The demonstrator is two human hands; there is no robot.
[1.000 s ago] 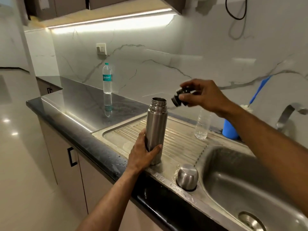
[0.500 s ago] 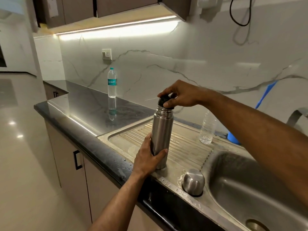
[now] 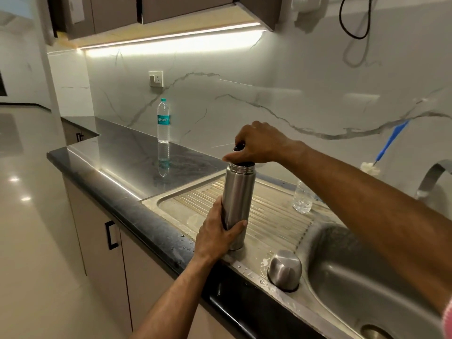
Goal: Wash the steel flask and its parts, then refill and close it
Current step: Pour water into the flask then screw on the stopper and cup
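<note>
A tall cylindrical brushed-steel flask (image 3: 236,206) stands upright on the ribbed stainless-steel draining board (image 3: 274,216) of a kitchen sink, near its front edge. The person's left hand (image 3: 217,233) grasps the lower half of the flask, thumb across the front and fingers curled behind it. The right hand (image 3: 256,143) sits over the flask's mouth, its fingers clenched around a small black stopper (image 3: 241,155) that rests in the neck; only slivers of the stopper show beneath the fingers.

To the right of the flask, near the front edge of the draining board, a rounded steel cup-shaped cap (image 3: 285,270) sits mouth down with drops of water around it. Further back on the board stands a clear plastic bottle (image 3: 302,199), partly hidden behind the right forearm. The steel sink basin (image 3: 354,272) lies at the right. Behind it a blue-handled bottle brush (image 3: 389,145) leans against the white marble-patterned wall. On the dark polished countertop (image 3: 127,162) to the left, well apart from the flask, stands a clear plastic water bottle with a teal label (image 3: 163,121).
</note>
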